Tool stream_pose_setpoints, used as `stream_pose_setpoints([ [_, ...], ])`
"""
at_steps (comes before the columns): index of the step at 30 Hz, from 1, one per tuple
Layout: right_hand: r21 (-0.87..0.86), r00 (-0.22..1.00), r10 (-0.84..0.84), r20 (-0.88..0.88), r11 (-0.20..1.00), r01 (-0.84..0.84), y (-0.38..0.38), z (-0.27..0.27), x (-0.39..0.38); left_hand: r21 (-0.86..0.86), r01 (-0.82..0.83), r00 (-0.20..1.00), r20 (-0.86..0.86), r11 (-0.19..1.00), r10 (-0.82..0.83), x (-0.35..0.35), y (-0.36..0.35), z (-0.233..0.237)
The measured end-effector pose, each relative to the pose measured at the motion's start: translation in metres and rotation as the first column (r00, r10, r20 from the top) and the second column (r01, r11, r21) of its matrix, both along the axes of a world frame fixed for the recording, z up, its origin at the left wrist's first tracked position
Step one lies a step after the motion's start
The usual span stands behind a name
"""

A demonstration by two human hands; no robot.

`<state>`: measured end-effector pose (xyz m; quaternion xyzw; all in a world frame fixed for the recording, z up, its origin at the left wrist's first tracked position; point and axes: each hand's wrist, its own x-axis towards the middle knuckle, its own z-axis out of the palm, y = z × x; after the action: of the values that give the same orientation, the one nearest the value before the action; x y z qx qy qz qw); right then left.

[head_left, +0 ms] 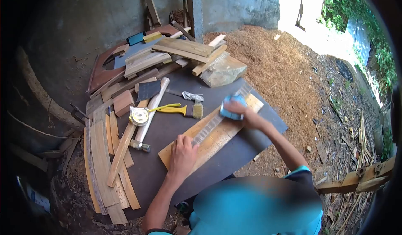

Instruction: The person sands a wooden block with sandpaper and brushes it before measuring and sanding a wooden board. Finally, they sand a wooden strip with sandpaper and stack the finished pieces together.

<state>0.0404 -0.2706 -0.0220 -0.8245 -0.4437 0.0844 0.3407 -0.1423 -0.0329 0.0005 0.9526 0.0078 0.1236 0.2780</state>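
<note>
A light wooden board (215, 149) lies slantwise on the dark tabletop (167, 124). Along its length runs a clear, marked strip (208, 131), reaching past the board's far end. My left hand (182, 154) is closed at the strip's near end, its bent fingers pressed down on the board and strip. Farther along, my right hand (237, 107), smeared by motion, is closed over a light-blue, block-like thing (228, 113) on top of the board and strip; I cannot tell its exact kind. Left of the board lie a yellow-handled paintbrush (180, 110) and a tape measure (139, 116).
A hammer (153, 109) and dark sandpaper (149, 90) lie near the tape measure. Long wooden strips (100, 159) line the left edge, and planks (184, 47) are stacked at the back beside a wrapped block (222, 71). Sawdust (280, 71) is heaped beyond the table.
</note>
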Motion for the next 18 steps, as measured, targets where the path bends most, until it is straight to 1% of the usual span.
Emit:
stream_pose_setpoints([
  [1, -0.155, 0.947, 0.232, 0.221, 0.967, -0.201, 0.008, 0.013, -0.013, -0.013, -0.007, 1.000, -0.008, 1.000, 0.007, 0.001, -0.002, 0.000],
  [2, -0.190, 0.945, 0.243, 0.218, 0.961, -0.203, 0.006, 0.017, -0.009, 0.014, -0.003, 0.999, 0.033, 1.000, 0.002, 0.002, -0.003, 0.002],
  [3, -0.068, 0.967, 0.087, 0.241, 0.995, -0.072, -0.004, 0.012, 0.011, 0.038, 0.008, 0.998, 0.065, 0.999, -0.010, 0.002, -0.004, 0.003],
  [4, 0.052, 0.968, -0.078, 0.237, 0.996, 0.067, -0.016, -0.003, 0.035, 0.059, 0.023, 0.995, 0.091, 0.998, -0.029, 0.000, -0.007, 0.003],
  [5, 0.155, 0.947, -0.252, 0.199, 0.962, 0.223, -0.028, -0.036, 0.062, 0.093, 0.041, 0.998, 0.049, 0.995, -0.046, -0.001, -0.010, 0.004],
  [6, 0.251, 0.898, -0.411, 0.157, 0.896, 0.366, -0.024, -0.037, 0.068, 0.091, 0.063, 0.996, 0.058, 0.994, -0.069, -0.005, -0.013, 0.001],
  [7, 0.142, 0.920, -0.289, 0.264, 0.955, 0.259, -0.027, -0.038, 0.059, 0.094, 0.075, 0.993, 0.085, 0.993, -0.083, -0.004, -0.013, 0.000],
  [8, 0.020, 0.922, -0.148, 0.357, 0.988, 0.151, -0.014, -0.012, 0.023, 0.099, 0.081, 0.989, 0.116, 0.992, -0.092, 0.000, -0.011, 0.000],
  [9, -0.087, 0.924, 0.005, 0.381, 0.996, 0.030, -0.007, -0.004, -0.001, 0.004, 0.086, 0.992, 0.097, 0.996, -0.086, 0.002, -0.008, -0.001],
  [10, -0.147, 0.941, 0.120, 0.318, 0.986, -0.076, -0.005, 0.019, -0.021, -0.046, 0.081, 0.993, 0.086, 0.996, -0.076, 0.004, -0.004, -0.002],
  [12, -0.016, 0.955, -0.031, 0.295, 0.999, 0.038, -0.022, -0.005, 0.020, -0.162, 0.073, 0.997, 0.050, 0.984, -0.066, 0.007, -0.005, -0.005],
  [13, 0.111, 0.955, -0.197, 0.222, 0.978, 0.176, -0.027, -0.011, 0.044, -0.135, 0.063, 0.997, 0.054, 0.989, -0.056, 0.008, -0.007, -0.005],
  [14, 0.098, 0.932, -0.193, 0.307, 0.980, 0.171, -0.012, -0.003, 0.026, -0.162, 0.051, 0.998, 0.032, 0.985, -0.047, 0.003, -0.011, -0.010],
  [15, 0.087, 0.901, -0.190, 0.390, 0.982, 0.169, 0.002, 0.005, 0.007, -0.190, 0.026, 0.999, 0.049, 0.981, -0.017, 0.008, -0.013, -0.011],
  [16, 0.018, 0.915, -0.041, 0.401, 0.999, 0.036, 0.006, 0.003, 0.003, -0.214, -0.003, 0.998, 0.058, 0.977, 0.015, 0.012, -0.013, -0.012],
  [17, -0.047, 0.914, 0.111, 0.391, 0.994, -0.101, 0.009, 0.001, -0.001, -0.235, -0.004, 1.000, 0.019, 0.972, 0.009, 0.012, -0.010, -0.014],
  [18, 0.041, 0.926, -0.038, 0.375, 0.999, 0.025, -0.005, -0.013, 0.027, -0.205, 0.004, 1.000, 0.012, 0.979, -0.002, 0.010, -0.010, -0.011],
])
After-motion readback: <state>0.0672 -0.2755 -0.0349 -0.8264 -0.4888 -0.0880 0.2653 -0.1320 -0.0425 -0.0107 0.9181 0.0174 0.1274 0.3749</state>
